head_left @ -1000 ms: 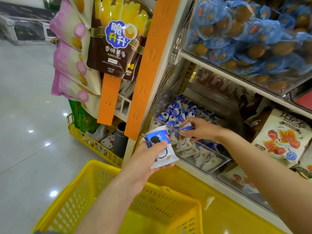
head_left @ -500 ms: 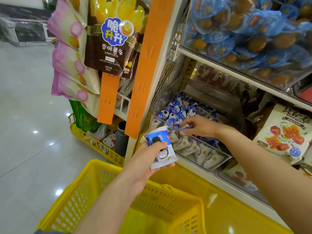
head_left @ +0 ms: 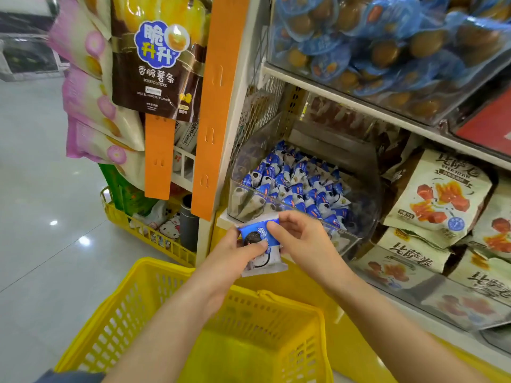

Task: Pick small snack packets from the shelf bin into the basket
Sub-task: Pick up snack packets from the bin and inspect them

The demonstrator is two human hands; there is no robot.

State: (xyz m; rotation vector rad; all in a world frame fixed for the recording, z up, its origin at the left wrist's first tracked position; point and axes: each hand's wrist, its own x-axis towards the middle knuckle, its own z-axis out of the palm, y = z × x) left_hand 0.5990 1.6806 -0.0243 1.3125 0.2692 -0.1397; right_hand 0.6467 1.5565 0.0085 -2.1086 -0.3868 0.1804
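Observation:
A clear shelf bin (head_left: 367, 217) holds several small blue-and-white cookie packets (head_left: 298, 186). Just in front of its lower left corner, my left hand (head_left: 235, 258) grips a small stack of these packets (head_left: 262, 261), thumb across the top one. My right hand (head_left: 301, 241) pinches a packet (head_left: 269, 223) at the stack's upper edge, touching the ones in my left hand. Both hands hover above the far rim of the yellow basket (head_left: 154, 268), which sits below them; no packet shows in the visible part of the basket.
Brown potato-stick bags (head_left: 157, 67) and pink bags (head_left: 91, 87) hang left of the orange upright (head_left: 218, 106). Cream snack bags (head_left: 437, 197) fill the shelf to the right. An upper bin (head_left: 387, 51) holds blue-wrapped items. A low yellow rack (head_left: 143, 230) stands on the tiled floor (head_left: 41, 175).
My right hand has come out of the bin with a packet and moved down-left to meet my left hand, which stays above the basket with its packets.

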